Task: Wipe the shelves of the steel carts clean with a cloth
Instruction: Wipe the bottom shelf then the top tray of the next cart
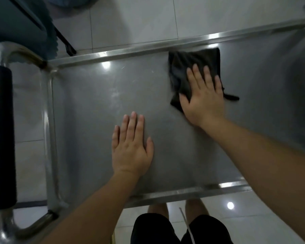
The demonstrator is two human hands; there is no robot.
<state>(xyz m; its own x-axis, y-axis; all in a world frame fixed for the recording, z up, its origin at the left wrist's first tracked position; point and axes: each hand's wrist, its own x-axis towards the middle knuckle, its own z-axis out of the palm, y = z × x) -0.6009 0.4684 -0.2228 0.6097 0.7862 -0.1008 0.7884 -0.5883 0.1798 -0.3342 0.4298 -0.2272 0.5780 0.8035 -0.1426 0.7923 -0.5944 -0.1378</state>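
Steel fills most of the head view: the top shelf of a cart, a flat grey sheet with a raised shiny rim along its far and near edges and bright light spots reflected on it. On the far right part of that shelf, close against the far rim, lies a dark cloth, spread mostly flat with a thin tag or strip trailing off its right corner. Flat on the cloth's near half presses the right hand, fingers straight and spread, palm down, nothing pinched or curled round. Nearer the person and well apart from the cloth, the left hand rests palm down on the bare steel, fingers straight and close together, holding nothing. At the left end of the cart a curved tube handle carries a black foam sleeve. Pale glossy floor tiles show beyond the shelf and below it.
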